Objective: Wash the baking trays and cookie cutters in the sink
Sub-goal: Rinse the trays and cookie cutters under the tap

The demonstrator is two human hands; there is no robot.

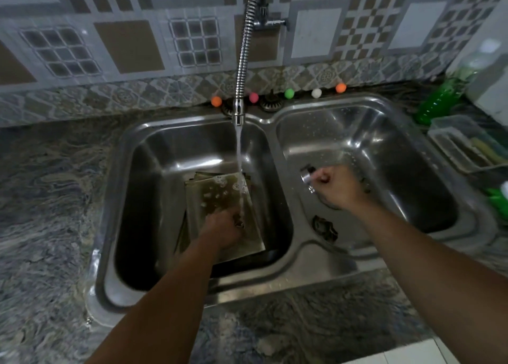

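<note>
While water runs from the faucet (pixel 238 113), the left hand (pixel 224 230) pinches a small cookie cutter (pixel 239 223) over the baking trays (pixel 220 198) beneath it; the right hand (pixel 336 189) grips another cutter (pixel 307 177) above the right basin (pixel 384 132).

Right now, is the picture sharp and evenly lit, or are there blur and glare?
Head view: dim overall; glare streaks on the steel double sink; the right hand and green bottle are blurred; wide-angle lens bends the tiled wall at the edges.
</note>
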